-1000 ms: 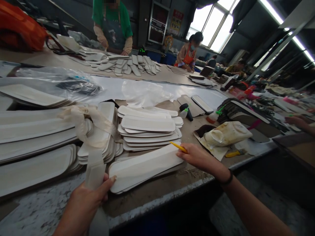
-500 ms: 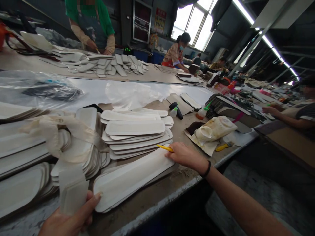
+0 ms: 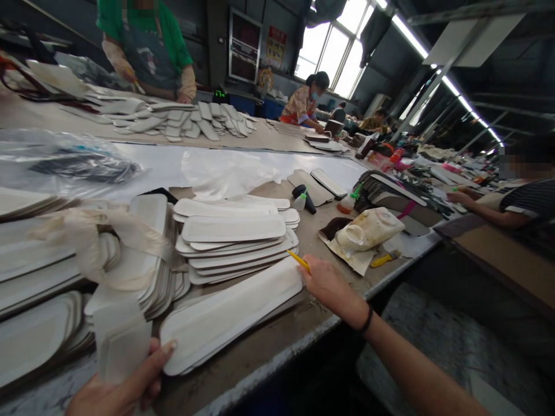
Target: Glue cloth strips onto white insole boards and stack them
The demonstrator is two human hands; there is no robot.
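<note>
Well, starting at the left, a stack of long off-white panels (image 3: 34, 332) with rounded ends lies flat, and a crumpled cream strip (image 3: 91, 237) sprawls over the pieces just behind it. Translucent layered strips (image 3: 119, 341) stand up out of my left hand (image 3: 124, 393). Those fingers are curled around the strips, and my thumb reaches over the near, rounded end of the top panel (image 3: 229, 318); whether it presses or merely rests there, I cannot tell.

That panel lies on others, slantwise along the front of the table (image 3: 255, 346), directly between my two hands. I judge the step in hand to be steadying it at both ends; the next move, as I see it, calls for a light, even hold with the edges lined up. It looks matte off-white, smooth and flat, with a faint lengthwise band and a paler border.

Just behind it sits a pile of similar pieces (image 3: 234, 228). At the far end my right hand (image 3: 332, 286) pinches a yellow tapered tool (image 3: 299, 261), its tip pointing up and left, the fingers closed beside the panel's end. Further right are a stained plastic bottle (image 3: 368, 228) and a yellow-handled brush (image 3: 385, 258).
</note>
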